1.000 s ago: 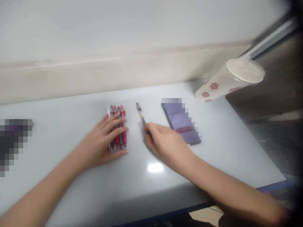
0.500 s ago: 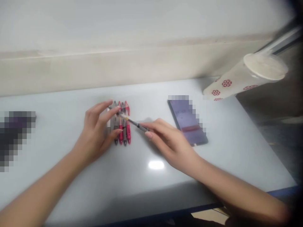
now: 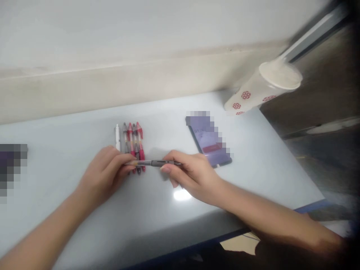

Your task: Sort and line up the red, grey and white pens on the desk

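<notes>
A grey pen (image 3: 153, 163) with a clear barrel lies level across the space between my two hands. My left hand (image 3: 108, 168) is closed, pinching its clear end between thumb and fingers. At the other end, my right hand (image 3: 194, 172) pinches the grey grip section near the tip. Behind the held pen, several red and dark pens (image 3: 131, 135) lie side by side on the table, their lower parts partly covered by it and by my left fingers. To their left lies a white pen (image 3: 117, 135), its lower end hidden behind my left hand.
A phone (image 3: 209, 144) lies on the white table (image 3: 157, 217) to the right of the pens. Near the wall at the far right corner stands a white cup (image 3: 253, 90) with red patterns. A dark blurred-out object (image 3: 9, 165) sits at the left edge.
My left hand has gone from spread fingers over the pens to a pinch on the grey pen's clear end. The pen has turned from slanted to level. The camera view has shifted slightly right.
</notes>
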The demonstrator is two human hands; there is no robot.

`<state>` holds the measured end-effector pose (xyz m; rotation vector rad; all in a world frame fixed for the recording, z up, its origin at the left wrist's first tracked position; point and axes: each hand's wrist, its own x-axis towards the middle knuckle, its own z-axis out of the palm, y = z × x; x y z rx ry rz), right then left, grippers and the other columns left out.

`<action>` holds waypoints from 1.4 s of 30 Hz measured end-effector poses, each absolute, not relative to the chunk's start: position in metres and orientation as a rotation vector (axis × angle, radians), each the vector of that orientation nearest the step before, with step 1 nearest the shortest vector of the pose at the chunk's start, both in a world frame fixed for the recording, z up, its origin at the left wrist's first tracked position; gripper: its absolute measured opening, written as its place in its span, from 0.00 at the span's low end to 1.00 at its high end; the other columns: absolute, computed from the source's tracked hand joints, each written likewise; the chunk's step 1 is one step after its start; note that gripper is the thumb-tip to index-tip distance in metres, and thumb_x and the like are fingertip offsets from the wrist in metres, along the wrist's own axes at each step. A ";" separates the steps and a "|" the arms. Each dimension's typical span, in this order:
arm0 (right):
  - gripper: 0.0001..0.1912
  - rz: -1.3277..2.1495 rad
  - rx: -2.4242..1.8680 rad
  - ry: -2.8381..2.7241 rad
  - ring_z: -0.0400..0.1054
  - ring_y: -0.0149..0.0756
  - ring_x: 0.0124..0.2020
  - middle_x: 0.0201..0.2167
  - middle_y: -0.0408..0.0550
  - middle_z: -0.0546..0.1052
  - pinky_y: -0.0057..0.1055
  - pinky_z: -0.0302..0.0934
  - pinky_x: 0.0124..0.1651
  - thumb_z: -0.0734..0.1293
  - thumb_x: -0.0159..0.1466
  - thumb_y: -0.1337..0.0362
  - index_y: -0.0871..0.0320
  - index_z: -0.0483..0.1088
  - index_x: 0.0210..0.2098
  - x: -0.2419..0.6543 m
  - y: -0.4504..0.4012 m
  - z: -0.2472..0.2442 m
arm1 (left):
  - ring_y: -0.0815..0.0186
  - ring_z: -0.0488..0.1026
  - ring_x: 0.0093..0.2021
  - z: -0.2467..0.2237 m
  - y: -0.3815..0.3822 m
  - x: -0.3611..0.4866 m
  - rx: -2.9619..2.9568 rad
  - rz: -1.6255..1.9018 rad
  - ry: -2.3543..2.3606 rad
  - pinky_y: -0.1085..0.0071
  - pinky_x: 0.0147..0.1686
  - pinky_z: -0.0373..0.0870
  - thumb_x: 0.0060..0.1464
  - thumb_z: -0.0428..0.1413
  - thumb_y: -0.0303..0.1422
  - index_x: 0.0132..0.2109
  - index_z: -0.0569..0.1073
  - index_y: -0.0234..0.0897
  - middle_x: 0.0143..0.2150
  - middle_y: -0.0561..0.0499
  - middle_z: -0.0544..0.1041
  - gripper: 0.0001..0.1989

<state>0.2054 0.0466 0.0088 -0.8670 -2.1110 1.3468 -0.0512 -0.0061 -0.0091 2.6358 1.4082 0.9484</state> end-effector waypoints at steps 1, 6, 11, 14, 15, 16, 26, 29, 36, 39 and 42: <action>0.19 1.331 -0.860 -2.138 0.66 0.24 0.22 0.22 0.39 0.75 0.21 0.60 0.28 0.61 0.76 0.53 0.59 0.72 0.35 0.206 0.047 0.009 | 0.63 0.65 0.29 -0.008 -0.007 -0.052 2.630 0.943 1.397 0.66 0.29 0.66 0.70 0.51 0.29 0.45 0.72 0.38 0.31 0.50 0.72 0.06; 0.14 1.075 -0.755 -2.270 0.75 0.29 0.34 0.34 0.45 0.81 0.25 0.69 0.40 0.60 0.77 0.59 0.57 0.76 0.46 0.208 0.048 0.008 | 0.65 0.66 0.28 0.000 -0.008 -0.056 2.503 0.897 1.311 0.69 0.25 0.65 0.70 0.49 0.29 0.40 0.71 0.39 0.27 0.52 0.69 0.09; 0.14 0.933 -0.744 -2.258 0.77 0.33 0.42 0.45 0.49 0.81 0.28 0.71 0.46 0.64 0.75 0.57 0.56 0.74 0.54 0.208 0.049 0.005 | 0.64 0.70 0.28 0.003 -0.007 -0.057 2.405 0.845 1.351 0.68 0.27 0.69 0.71 0.48 0.31 0.39 0.74 0.39 0.27 0.51 0.73 0.12; 0.13 1.003 -0.833 -2.252 0.75 0.31 0.35 0.39 0.47 0.81 0.26 0.69 0.40 0.64 0.75 0.55 0.58 0.75 0.47 0.207 0.050 0.004 | 0.63 0.70 0.28 0.000 -0.007 -0.057 2.439 0.856 1.387 0.67 0.27 0.69 0.70 0.50 0.32 0.41 0.76 0.39 0.27 0.50 0.74 0.11; 0.12 1.015 -0.846 -2.257 0.74 0.30 0.34 0.37 0.47 0.81 0.26 0.68 0.39 0.63 0.75 0.57 0.58 0.75 0.45 0.207 0.051 0.003 | 0.63 0.70 0.28 -0.002 -0.007 -0.057 2.454 0.856 1.381 0.67 0.27 0.69 0.70 0.50 0.32 0.41 0.76 0.39 0.28 0.50 0.75 0.11; 0.12 1.010 -0.851 -2.256 0.73 0.30 0.34 0.37 0.47 0.80 0.26 0.67 0.39 0.63 0.75 0.58 0.58 0.74 0.44 0.207 0.051 0.003 | 0.63 0.69 0.28 -0.003 -0.008 -0.056 2.466 0.857 1.376 0.66 0.27 0.68 0.70 0.51 0.32 0.42 0.77 0.39 0.28 0.50 0.75 0.10; 0.11 1.050 -0.949 -2.193 0.68 0.30 0.32 0.36 0.46 0.76 0.27 0.62 0.35 0.67 0.72 0.57 0.58 0.71 0.47 0.207 0.057 0.004 | 0.64 0.68 0.28 -0.005 -0.010 -0.053 2.530 0.966 1.420 0.67 0.28 0.68 0.69 0.53 0.31 0.43 0.78 0.39 0.30 0.50 0.76 0.08; 0.14 1.184 -1.008 -2.175 0.66 0.30 0.28 0.31 0.44 0.74 0.26 0.58 0.31 0.64 0.73 0.54 0.58 0.71 0.41 0.206 0.057 0.003 | 0.64 0.68 0.28 -0.007 -0.009 -0.052 2.530 1.014 1.402 0.67 0.30 0.67 0.70 0.53 0.31 0.43 0.77 0.38 0.29 0.50 0.75 0.08; 0.15 1.294 -1.088 -2.114 0.64 0.29 0.26 0.28 0.43 0.73 0.27 0.56 0.29 0.69 0.70 0.51 0.58 0.71 0.40 0.205 0.060 0.004 | 0.65 0.66 0.28 -0.011 -0.007 -0.052 2.536 1.061 1.387 0.68 0.32 0.66 0.71 0.51 0.31 0.43 0.75 0.38 0.28 0.52 0.74 0.09; 0.19 1.334 -1.080 -2.095 0.64 0.29 0.25 0.25 0.44 0.72 0.27 0.57 0.29 0.64 0.73 0.51 0.58 0.70 0.32 0.204 0.061 0.005 | 0.65 0.66 0.29 -0.011 -0.007 -0.052 2.528 1.075 1.393 0.68 0.32 0.67 0.71 0.51 0.31 0.42 0.74 0.38 0.28 0.52 0.74 0.09; 0.12 1.312 -1.058 -1.959 0.68 0.31 0.29 0.31 0.45 0.76 0.27 0.61 0.31 0.70 0.69 0.54 0.56 0.73 0.37 0.204 0.061 0.006 | 0.65 0.66 0.30 -0.013 -0.006 -0.052 2.519 1.109 1.389 0.68 0.32 0.67 0.72 0.51 0.32 0.39 0.73 0.38 0.28 0.52 0.74 0.10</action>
